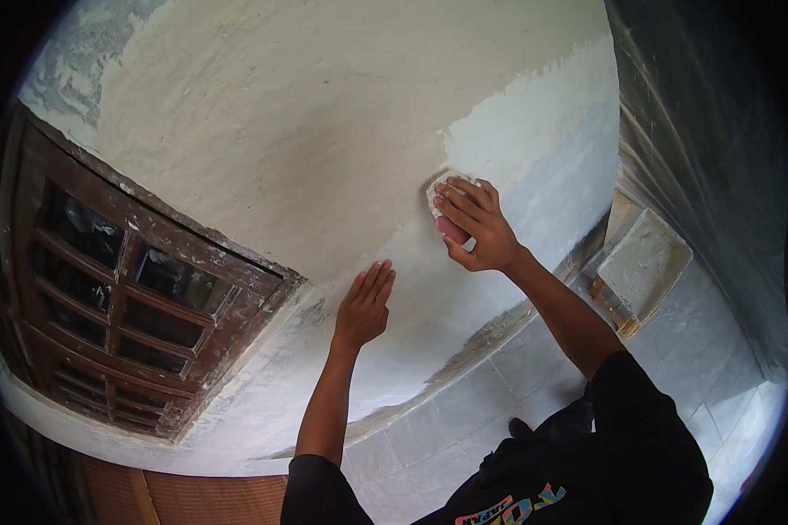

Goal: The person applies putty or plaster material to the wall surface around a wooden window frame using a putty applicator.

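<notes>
My right hand (481,229) is closed round a small pink hand tool (453,229) with whitish paste caked over its upper part. It lies against the wall (324,131), by the border between damp beige coating and paler, whiter wall. Whether the tool is a block or a spreader, I cannot tell. My left hand (363,308) is lower and to the left, its fingers stretched out and lying flat on the wall. Nothing is in it.
At the left, a brown wooden window frame (118,289) with glass panes is set in the wall. On the grey tiled floor (464,411) at right is a tray (646,262) of whitish paste. Translucent plastic sheeting (700,166) hangs along the far right.
</notes>
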A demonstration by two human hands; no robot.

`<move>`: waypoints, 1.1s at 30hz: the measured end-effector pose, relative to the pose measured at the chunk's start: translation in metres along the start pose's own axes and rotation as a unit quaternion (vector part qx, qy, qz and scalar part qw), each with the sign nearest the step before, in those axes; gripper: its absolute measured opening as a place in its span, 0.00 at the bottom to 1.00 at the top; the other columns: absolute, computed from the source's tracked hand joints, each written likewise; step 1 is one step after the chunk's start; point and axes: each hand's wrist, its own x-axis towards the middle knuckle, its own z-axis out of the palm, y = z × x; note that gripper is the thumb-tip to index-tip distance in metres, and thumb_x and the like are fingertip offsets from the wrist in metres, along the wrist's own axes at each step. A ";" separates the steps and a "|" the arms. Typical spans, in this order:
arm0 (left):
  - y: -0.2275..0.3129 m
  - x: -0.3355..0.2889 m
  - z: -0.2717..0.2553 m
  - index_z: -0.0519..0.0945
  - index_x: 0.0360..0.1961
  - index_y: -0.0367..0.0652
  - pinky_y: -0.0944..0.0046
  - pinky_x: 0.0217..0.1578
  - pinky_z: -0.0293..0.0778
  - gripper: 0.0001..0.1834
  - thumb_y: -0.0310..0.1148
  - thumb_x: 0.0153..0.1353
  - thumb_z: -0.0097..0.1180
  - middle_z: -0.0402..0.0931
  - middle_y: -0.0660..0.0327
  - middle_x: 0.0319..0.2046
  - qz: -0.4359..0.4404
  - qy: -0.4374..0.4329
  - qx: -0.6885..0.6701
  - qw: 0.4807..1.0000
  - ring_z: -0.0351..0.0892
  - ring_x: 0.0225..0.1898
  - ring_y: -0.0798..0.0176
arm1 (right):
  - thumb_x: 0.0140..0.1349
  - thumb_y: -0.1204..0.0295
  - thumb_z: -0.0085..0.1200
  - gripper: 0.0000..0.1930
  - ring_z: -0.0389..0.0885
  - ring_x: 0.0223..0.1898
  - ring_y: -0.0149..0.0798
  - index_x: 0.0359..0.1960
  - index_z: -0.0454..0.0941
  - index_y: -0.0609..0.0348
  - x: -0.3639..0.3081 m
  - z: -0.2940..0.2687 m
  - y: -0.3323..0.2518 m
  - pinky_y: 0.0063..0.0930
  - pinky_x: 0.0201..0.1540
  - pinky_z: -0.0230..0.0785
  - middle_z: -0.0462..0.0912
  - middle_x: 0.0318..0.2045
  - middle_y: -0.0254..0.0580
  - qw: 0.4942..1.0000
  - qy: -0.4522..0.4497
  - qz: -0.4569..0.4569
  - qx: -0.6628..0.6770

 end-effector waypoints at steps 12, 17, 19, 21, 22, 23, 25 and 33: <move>-0.006 -0.008 0.036 0.72 0.68 0.52 0.53 0.77 0.39 0.31 0.38 0.62 0.44 0.62 0.67 0.74 0.026 0.070 0.158 0.985 0.55 0.77 0.64 | 0.54 0.66 0.65 0.26 0.70 0.69 0.44 0.56 0.79 0.57 -0.046 0.040 0.002 0.60 0.70 0.52 0.76 0.64 0.42 0.996 -0.050 0.022 -0.077; -0.006 -0.009 0.037 0.71 0.69 0.51 0.52 0.77 0.39 0.31 0.38 0.62 0.44 0.63 0.67 0.74 0.018 0.061 0.147 0.987 0.56 0.77 0.64 | 0.54 0.66 0.66 0.27 0.68 0.70 0.46 0.57 0.78 0.59 -0.013 0.043 0.001 0.60 0.70 0.51 0.75 0.65 0.45 0.998 0.021 0.017 -0.057; -0.006 -0.008 0.038 0.71 0.68 0.51 0.52 0.77 0.39 0.31 0.38 0.62 0.44 0.63 0.67 0.74 0.020 0.069 0.155 0.985 0.56 0.77 0.64 | 0.54 0.65 0.67 0.27 0.67 0.71 0.47 0.56 0.78 0.61 -0.001 0.046 0.006 0.59 0.69 0.51 0.75 0.65 0.47 0.994 0.047 0.046 -0.084; -0.006 -0.009 0.039 0.71 0.68 0.51 0.52 0.77 0.39 0.31 0.38 0.62 0.44 0.63 0.67 0.74 0.020 0.076 0.163 0.984 0.56 0.77 0.64 | 0.54 0.65 0.67 0.27 0.67 0.71 0.48 0.56 0.78 0.62 -0.022 0.057 0.001 0.58 0.69 0.51 0.75 0.65 0.47 0.993 0.044 0.045 -0.097; -0.007 -0.012 0.039 0.71 0.68 0.52 0.52 0.77 0.39 0.30 0.38 0.62 0.44 0.63 0.68 0.74 0.017 0.074 0.165 0.983 0.56 0.77 0.65 | 0.55 0.65 0.67 0.28 0.67 0.71 0.48 0.57 0.77 0.63 -0.040 0.062 -0.006 0.58 0.69 0.51 0.75 0.65 0.48 0.995 0.026 0.062 -0.071; -0.006 -0.011 0.042 0.72 0.68 0.52 0.52 0.77 0.39 0.30 0.38 0.62 0.43 0.64 0.68 0.74 0.015 0.075 0.166 0.983 0.56 0.77 0.65 | 0.55 0.65 0.67 0.29 0.68 0.70 0.48 0.58 0.77 0.63 -0.057 0.066 -0.010 0.58 0.69 0.50 0.75 0.64 0.48 0.996 0.007 0.077 -0.048; -0.005 -0.012 0.043 0.72 0.68 0.53 0.52 0.77 0.39 0.30 0.38 0.62 0.43 0.64 0.69 0.74 0.010 0.079 0.167 0.983 0.56 0.76 0.65 | 0.54 0.66 0.67 0.30 0.68 0.70 0.49 0.59 0.76 0.64 -0.053 0.063 -0.018 0.58 0.70 0.50 0.75 0.64 0.50 0.997 0.008 0.069 -0.039; -0.005 -0.009 0.043 0.73 0.66 0.54 0.51 0.77 0.38 0.28 0.39 0.63 0.42 0.64 0.70 0.73 0.016 0.079 0.184 0.980 0.57 0.76 0.66 | 0.57 0.65 0.66 0.30 0.64 0.72 0.51 0.61 0.74 0.66 -0.033 0.090 -0.034 0.62 0.70 0.46 0.73 0.66 0.52 0.990 0.061 0.120 -0.050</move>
